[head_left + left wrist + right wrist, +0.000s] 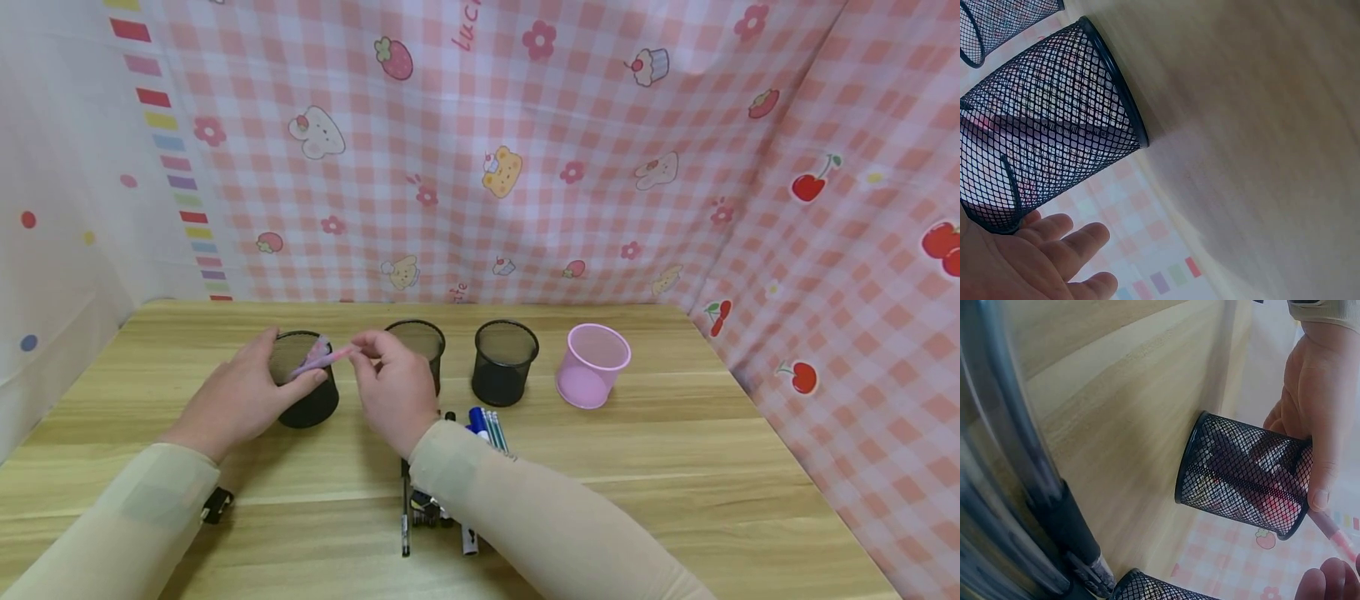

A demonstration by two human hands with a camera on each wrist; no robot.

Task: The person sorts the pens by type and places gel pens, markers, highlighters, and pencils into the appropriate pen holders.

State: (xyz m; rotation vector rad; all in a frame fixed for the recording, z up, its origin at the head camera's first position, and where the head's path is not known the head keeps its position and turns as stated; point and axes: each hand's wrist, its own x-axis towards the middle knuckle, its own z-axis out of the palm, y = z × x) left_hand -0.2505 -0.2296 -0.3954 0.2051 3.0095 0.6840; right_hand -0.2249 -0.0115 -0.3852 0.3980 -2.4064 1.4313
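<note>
My left hand [236,392] holds the leftmost black mesh pen cup [311,408] at its rim, thumb on the near side. Several of its fingers stretch out beside the cup in the left wrist view. Between the thumb and fingertips of my right hand [393,379] is the pink end of a slim pink-and-purple pen [330,359]. This pen slants down to the left over the cup's mouth, its lower end by the left thumb. Another pinkish-purple item [318,345] pokes up inside the cup. Dark and pink shapes show through the mesh [1244,472] in the right wrist view.
Two more black mesh cups [435,367] [501,383] and a pink cup [587,385] stand in a row to the right. Under my right forearm lie a black pen [406,517], a blue-capped marker [477,422], teal pencils [495,429] and other items, partly hidden. Checked cloth [450,167] hangs behind the table.
</note>
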